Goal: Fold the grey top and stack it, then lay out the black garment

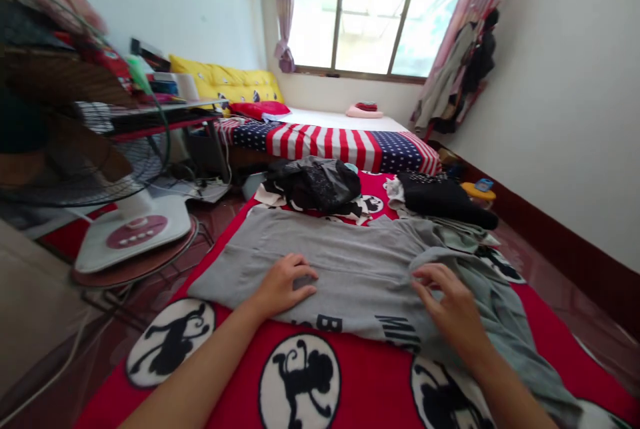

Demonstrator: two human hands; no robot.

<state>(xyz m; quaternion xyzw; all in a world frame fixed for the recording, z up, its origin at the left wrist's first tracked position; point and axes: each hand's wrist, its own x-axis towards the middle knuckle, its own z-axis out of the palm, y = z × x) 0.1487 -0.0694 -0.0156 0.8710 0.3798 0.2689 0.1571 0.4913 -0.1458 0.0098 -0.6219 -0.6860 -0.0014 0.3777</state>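
The grey shirt (345,269) lies spread flat on the red blanket (370,376) on the floor; the left hand (283,286) presses down flat on the shirt's near edge, fingers a little curled, holding nothing. The right hand (450,309) rests on the shirt's right side, fingers apart and loose on a fold; beyond the shirt sits a black clothes pile (315,182), and to the shirt's left stands a fan (115,169).

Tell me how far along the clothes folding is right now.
Early. Nothing clearly folded lies on the red blanket. In hand: the grey shirt is spread flat, the left hand pressing it down, the right hand at its turned-over right side. Left: a black crumpled garment and a dark pile beyond it look untouched.
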